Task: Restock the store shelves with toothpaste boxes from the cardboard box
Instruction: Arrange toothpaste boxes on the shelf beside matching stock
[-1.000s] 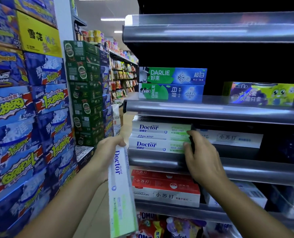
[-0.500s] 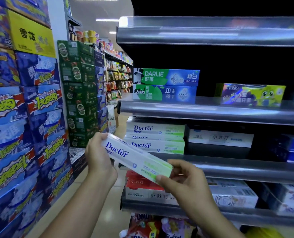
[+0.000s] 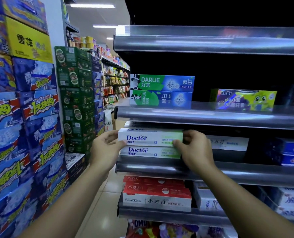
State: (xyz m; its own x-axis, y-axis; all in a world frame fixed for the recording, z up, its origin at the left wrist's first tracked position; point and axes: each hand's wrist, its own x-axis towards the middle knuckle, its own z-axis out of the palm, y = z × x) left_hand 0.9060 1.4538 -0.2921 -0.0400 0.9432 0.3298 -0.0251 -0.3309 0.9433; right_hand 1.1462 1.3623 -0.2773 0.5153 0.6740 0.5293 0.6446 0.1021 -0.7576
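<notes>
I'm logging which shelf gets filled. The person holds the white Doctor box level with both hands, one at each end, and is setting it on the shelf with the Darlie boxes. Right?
Not quite. The head view shows the Doctor box held level by the left hand and right hand, but it goes on the shelf below the Darlie boxes, on top of another Doctor box.

Left of my hands I see blue drink cartons [image 3: 22, 134] stacked high, with green beer cases [image 3: 77, 100] piled just beyond them. Past those, an aisle of packed snack shelves [image 3: 114, 79] runs away under ceiling strip lights [image 3: 92, 5]. Tiled floor [image 3: 105, 194] lies below.
</notes>
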